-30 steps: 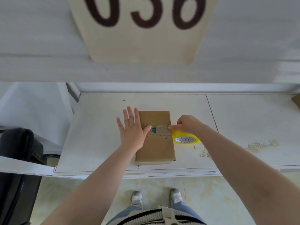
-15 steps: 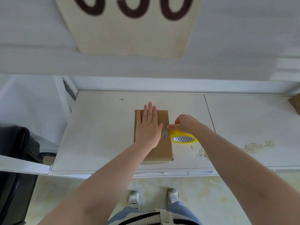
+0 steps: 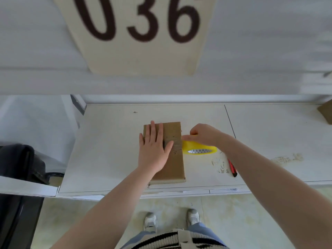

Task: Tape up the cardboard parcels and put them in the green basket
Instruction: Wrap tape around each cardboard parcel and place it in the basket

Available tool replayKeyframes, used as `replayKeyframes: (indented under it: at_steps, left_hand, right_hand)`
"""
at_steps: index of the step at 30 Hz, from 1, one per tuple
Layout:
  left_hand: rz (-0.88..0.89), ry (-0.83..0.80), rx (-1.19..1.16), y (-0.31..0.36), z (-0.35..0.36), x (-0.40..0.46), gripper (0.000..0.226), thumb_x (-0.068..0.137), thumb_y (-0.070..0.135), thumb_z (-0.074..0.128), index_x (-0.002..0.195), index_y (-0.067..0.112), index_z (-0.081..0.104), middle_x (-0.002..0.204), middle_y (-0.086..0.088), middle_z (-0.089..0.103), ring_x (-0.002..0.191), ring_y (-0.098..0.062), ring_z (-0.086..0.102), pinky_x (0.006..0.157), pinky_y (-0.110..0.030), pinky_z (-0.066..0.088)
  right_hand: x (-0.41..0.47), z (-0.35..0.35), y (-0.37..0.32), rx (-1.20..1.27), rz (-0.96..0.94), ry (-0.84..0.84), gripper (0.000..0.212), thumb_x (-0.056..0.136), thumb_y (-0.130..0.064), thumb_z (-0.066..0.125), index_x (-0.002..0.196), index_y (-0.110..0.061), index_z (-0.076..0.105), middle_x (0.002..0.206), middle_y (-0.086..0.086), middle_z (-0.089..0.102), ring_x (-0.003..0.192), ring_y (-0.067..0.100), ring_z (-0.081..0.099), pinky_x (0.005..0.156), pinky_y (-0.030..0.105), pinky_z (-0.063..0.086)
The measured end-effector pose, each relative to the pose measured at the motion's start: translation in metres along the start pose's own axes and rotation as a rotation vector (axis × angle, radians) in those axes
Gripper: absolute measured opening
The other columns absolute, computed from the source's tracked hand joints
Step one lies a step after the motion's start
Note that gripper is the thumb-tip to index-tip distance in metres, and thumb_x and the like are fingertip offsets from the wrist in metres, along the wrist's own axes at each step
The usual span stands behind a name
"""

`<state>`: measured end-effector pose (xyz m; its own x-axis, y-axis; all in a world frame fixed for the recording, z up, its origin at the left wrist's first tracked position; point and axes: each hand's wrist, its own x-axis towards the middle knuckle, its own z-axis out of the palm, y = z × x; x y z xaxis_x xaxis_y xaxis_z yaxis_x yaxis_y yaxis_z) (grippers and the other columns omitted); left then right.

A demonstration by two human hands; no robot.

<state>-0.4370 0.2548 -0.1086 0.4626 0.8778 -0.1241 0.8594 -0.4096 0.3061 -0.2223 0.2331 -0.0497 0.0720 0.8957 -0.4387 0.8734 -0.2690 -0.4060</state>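
While the white surface (image 3: 111, 150) carries it, cardboard parcel (image 3: 175, 162) lies flat near the front edge. Left hand (image 3: 154, 150) on parcel top, fingers straight, pressing. Right hand (image 3: 204, 134) at parcel's right edge, curled round yellow tape roll (image 3: 199, 149). Red cutter (image 3: 232, 168) right of roll.

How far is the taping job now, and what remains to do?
Done: a tape strip already crosses the parcel. In hand: the left hand presses flat on the parcel while the right hand holds the yellow tape roll at its right edge, not yet cut. Left: cutting, perhaps with the red cutter, then the basket, which is not in view.
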Motion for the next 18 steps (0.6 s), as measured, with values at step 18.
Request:
replayKeyframes:
  at_steps: [18]
  left_hand:
    - [-0.03, -0.241, -0.457, -0.061, -0.033, 0.004, 0.105, 0.072, 0.087, 0.026, 0.155, 0.037, -0.014, 0.163, 0.01, -0.023, 0.151, -0.013, -0.017, 0.119, -0.057, -0.012]
  right_hand:
    - [-0.007, -0.001, -0.051, -0.262, 0.1, 0.111, 0.066, 0.079, -0.076, 0.053, 0.056, -0.014, 0.05, 0.054, -0.002, 0.049, 0.053, 0.014, 0.05, 0.05, 0.027, 0.031]
